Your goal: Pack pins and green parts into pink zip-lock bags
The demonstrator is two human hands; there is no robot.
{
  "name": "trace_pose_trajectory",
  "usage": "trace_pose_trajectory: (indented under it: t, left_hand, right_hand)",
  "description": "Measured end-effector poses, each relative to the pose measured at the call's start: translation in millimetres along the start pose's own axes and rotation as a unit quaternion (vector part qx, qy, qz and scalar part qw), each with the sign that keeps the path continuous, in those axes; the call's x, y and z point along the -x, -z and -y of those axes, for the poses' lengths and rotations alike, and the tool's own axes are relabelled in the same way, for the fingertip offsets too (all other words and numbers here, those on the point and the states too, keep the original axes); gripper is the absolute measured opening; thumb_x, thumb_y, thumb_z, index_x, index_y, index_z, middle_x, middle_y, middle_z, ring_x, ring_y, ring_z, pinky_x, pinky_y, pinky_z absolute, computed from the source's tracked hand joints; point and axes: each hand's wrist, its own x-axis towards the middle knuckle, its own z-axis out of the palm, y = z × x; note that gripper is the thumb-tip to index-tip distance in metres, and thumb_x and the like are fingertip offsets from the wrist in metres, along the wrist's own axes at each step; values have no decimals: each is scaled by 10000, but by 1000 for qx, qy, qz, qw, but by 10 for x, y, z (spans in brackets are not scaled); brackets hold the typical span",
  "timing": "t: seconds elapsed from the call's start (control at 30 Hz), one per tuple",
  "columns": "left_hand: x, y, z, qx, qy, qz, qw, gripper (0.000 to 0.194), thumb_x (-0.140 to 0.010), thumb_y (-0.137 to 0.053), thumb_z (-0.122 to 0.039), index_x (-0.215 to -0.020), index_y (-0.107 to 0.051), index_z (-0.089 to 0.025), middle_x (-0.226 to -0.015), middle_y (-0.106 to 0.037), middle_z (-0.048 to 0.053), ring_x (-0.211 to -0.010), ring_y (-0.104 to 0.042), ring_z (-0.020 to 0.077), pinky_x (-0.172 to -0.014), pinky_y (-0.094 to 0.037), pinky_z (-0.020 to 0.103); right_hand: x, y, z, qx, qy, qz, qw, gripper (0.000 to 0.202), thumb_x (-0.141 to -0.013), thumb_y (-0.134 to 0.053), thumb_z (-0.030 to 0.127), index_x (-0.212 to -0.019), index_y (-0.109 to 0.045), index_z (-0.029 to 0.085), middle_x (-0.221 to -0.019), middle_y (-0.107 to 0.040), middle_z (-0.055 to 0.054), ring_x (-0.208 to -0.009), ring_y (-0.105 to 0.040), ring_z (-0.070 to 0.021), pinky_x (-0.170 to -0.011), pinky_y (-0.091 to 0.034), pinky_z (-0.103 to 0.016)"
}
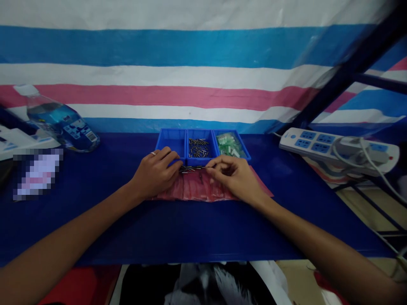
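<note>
Small dark metal pins lie in a loose row on a pink plastic bag between my two hands. My left hand, with a ring on one finger, is curled over the bag's left part. Its fingers are bent together beside the pins, and what lies under them is hidden. Thumb and forefinger of my right hand are pinched on a thin, pin-like piece at the right end of the row. Just behind the hands stand joined blue bins: a left bin, a middle bin with more pins, and a right bin holding green-tinted plastic packets.
On the blue table, a blue-labelled bottle leans at the left, near a blurred-out patch. A white power strip with cables lies at the right. A striped sheet hangs behind; a dark metal frame slants at the right.
</note>
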Motion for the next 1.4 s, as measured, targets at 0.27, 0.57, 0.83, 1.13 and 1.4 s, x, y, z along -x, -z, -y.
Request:
trace_pose_trajectory:
  t: [0.27,0.57,0.83,1.13,1.4]
  left_hand:
    - [1,3,1,6,-1,2,1000,108,-908,-584,-218,-934,-687,-199,-942,-686,34,-864,-612,194,-666,-479,326]
    - [-8,21,-7,8,1,-1,1000,102,-903,-586,-225,-918,-685,-203,-946,-685,41,-877,-616,201,-665,-476,327]
    - [-11,9,-7,6,-2,-5,1000,100,-894,-594,-223,-926,-688,-207,-936,-680,36,-864,-606,201,-658,-472,327]
    - [-17,19,-6,5,-3,-1,1000,112,-900,-587,-221,-936,-692,-207,-940,-683,43,-866,-603,196,-658,-470,319]
    - [-14,16,-5,4,-1,1,1000,115,-905,-578,-213,-921,-691,-203,-930,-683,50,-858,-602,190,-664,-469,316]
  right_hand:
    - [2,13,-35,119,141,-29,982,227,-891,-567,132,-1041,-714,218,-1103,-699,-54,-1018,-634,-192,-896,-498,-370]
    - [31,-81,-152,335,139,122,924,224,-934,-564,167,-1125,-682,169,-987,-674,-63,-831,-623,-168,-740,-487,-296]
    - [16,-166,-163,318,98,79,940,339,-898,-561,158,-1225,-649,182,-1050,-687,-70,-784,-620,-154,-705,-466,-283]
    - [-41,-106,-103,143,84,38,986,148,-799,-623,114,-894,-713,183,-848,-644,-10,-641,-541,-97,-619,-427,-257]
    - [-67,33,-10,-157,-82,32,984,139,-783,-671,181,-919,-696,198,-833,-713,-21,-571,-551,-95,-508,-452,-246]
